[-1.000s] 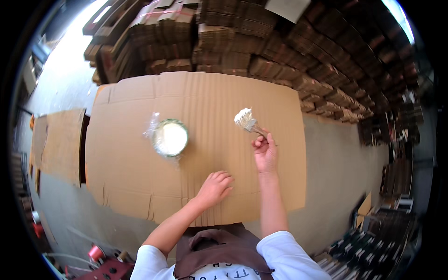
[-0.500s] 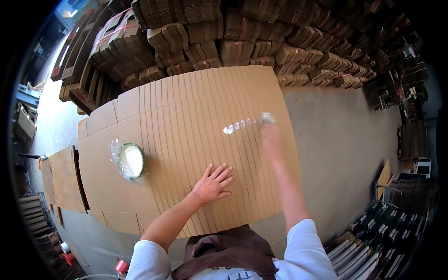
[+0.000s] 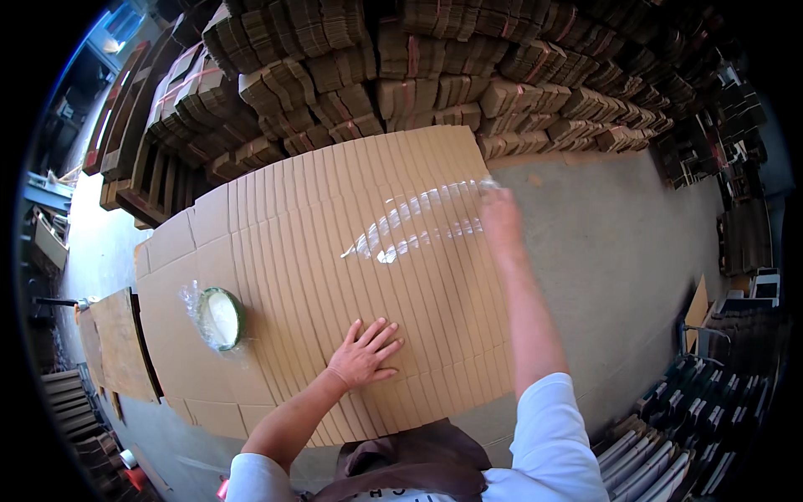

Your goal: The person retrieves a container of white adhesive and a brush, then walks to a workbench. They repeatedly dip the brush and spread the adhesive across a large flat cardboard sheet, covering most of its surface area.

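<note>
Brown cardboard sheets [image 3: 276, 251] lie fanned out before me, overlapping so their edges form many narrow strips. My left hand [image 3: 365, 358] rests flat on the near part of them, fingers spread. Toward the far right edge, my right hand [image 3: 503, 219] is closed, blurred by motion; something whitish shows at its fingertips, its kind unclear. Glossy white paste streaks [image 3: 418, 203] run across the strips, ending near that hand. On the left part of the cardboard sits a round green-rimmed tub [image 3: 222, 318] of white paste, with crumpled clear plastic [image 3: 192, 303] around it.
Tied stacks of flat cardboard [image 3: 401, 100] rise behind the sheets, with wooden pallets [image 3: 138, 188] at the far left. A wooden board [image 3: 117, 347] stands close to the left edge. Several grey and dark slats [image 3: 644, 456] sit at the lower right, beside the concrete floor [image 3: 594, 276].
A second, longer paste streak now lies beyond the first. My right hand has shifted slightly right and away from me. My left hand stays flat; the whole view has shifted a little.
</note>
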Available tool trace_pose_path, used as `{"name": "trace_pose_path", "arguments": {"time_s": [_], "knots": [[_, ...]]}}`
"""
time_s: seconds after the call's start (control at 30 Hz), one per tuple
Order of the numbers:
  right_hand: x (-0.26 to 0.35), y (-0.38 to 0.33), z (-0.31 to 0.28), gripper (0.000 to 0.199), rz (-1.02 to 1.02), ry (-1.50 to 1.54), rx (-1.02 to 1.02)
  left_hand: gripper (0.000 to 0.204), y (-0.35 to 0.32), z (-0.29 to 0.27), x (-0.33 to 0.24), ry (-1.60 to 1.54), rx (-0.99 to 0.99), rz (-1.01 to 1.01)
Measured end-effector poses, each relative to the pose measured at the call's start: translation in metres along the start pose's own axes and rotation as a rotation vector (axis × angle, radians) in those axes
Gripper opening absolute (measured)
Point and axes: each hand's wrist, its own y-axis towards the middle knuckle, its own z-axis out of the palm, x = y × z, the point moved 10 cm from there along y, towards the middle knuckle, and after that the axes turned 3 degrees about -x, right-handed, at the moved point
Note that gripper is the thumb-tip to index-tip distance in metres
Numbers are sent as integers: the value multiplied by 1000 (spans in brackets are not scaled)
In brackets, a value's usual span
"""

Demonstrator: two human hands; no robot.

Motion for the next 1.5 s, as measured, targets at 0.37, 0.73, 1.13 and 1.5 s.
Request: {"name": "trace_pose_path", "arguments": {"time_s": [0.37,0.73,1.13,1.5], "knots": [[-94,-58,-33,21,11,-113,-73,66,6,5,-1,-13,25,-6],[-90,-141,-86,21,-80,-558,-270,69,4,3,-3,11,-5,-5],[-133,-213,-135,24,86,-183,-356,70,11,6,0,10,24,-30],[-168,-212,-159,20,144,-212,-425,69,3,7,-1,12,24,-40]]}}
